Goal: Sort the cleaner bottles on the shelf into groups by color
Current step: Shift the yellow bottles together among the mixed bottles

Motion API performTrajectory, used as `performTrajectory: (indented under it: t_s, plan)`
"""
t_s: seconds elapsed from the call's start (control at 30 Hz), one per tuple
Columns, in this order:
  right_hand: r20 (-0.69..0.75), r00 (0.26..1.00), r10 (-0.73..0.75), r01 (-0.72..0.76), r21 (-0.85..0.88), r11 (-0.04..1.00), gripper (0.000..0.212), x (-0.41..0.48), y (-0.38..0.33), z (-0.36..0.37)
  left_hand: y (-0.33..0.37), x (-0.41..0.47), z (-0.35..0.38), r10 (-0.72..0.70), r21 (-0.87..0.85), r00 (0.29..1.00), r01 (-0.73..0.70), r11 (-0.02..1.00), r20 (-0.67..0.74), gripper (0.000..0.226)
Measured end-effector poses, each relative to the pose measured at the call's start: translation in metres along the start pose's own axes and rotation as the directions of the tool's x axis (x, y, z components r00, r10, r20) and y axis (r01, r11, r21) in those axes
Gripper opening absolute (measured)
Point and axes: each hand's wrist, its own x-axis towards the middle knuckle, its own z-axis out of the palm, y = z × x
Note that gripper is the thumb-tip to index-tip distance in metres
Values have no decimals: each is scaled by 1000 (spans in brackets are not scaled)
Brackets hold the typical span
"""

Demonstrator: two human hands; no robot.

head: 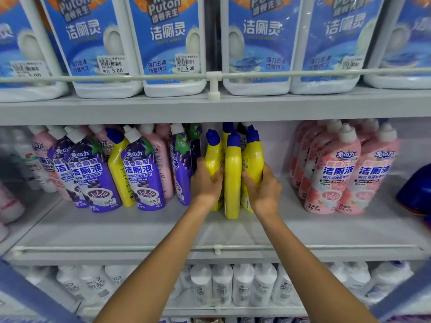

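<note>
Clamping the outer yellow bottles (233, 178) with curled fingers (217, 177), left hand (206, 184) and right hand (263, 191) press the group into one block (probably to keep yellows together) on the shelf (140, 229) between purple bottles (142, 173) and pink bottles (338, 173); one stray yellow bottle (117, 169) sits among purples.
</note>
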Motion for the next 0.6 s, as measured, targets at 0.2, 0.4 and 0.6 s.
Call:
performTrajectory:
  t_s: [0.2,0.4,0.6]
  plan:
    - [-8,1000,-20,20,2,1000,43,1,5,2,-12,-16,-32,214,-48,849,-270,962,-483,35]
    - [8,1000,-22,22,-7,1000,44,1,4,0,-7,23,-44,0,103,944,36,994,-331,73]
    - [20,1000,-18,19,-11,1000,43,1,5,-1,-23,26,-43,120,14,970,-120,993,-211,43]
